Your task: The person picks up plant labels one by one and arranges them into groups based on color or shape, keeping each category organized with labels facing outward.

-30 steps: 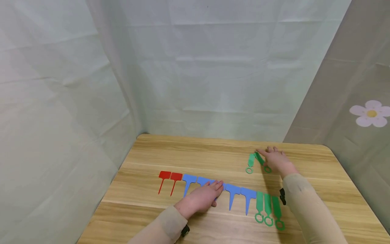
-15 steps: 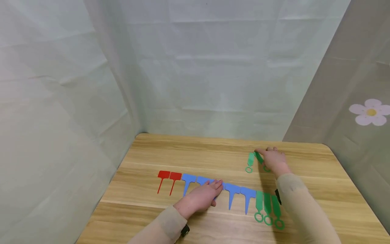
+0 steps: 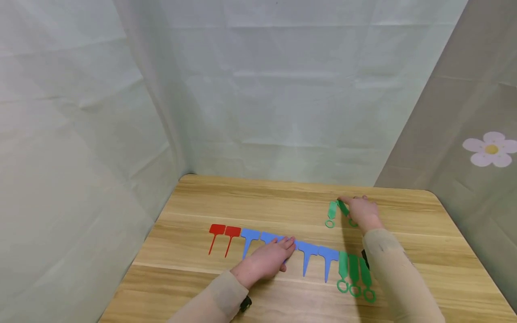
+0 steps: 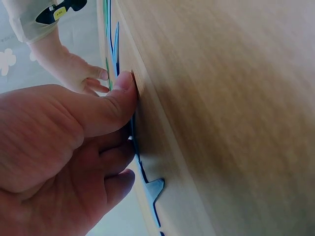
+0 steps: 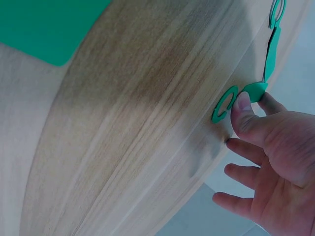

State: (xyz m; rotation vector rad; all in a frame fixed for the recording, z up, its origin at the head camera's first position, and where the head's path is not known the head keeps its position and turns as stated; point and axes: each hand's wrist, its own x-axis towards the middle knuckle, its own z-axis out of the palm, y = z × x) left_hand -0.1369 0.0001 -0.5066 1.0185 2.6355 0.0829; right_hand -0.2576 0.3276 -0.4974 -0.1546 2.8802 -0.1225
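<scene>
right hand (image 3: 362,211) pinches green tag (image 3: 343,208) on table (image 3: 258,202).

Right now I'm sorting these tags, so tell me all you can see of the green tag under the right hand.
The green tag is a thin, flat, plastic-looking strip with an open ring at one end. It lies flat on the wooden table, angled against a second green tag. The right hand touches it, thumb by the ring.

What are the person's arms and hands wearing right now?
Both arms are in long, loose beige sleeves. The left hand and right hand are bare, with no gloves. A small black device is strapped at each wrist; the right one shows a yellow mark.
</scene>
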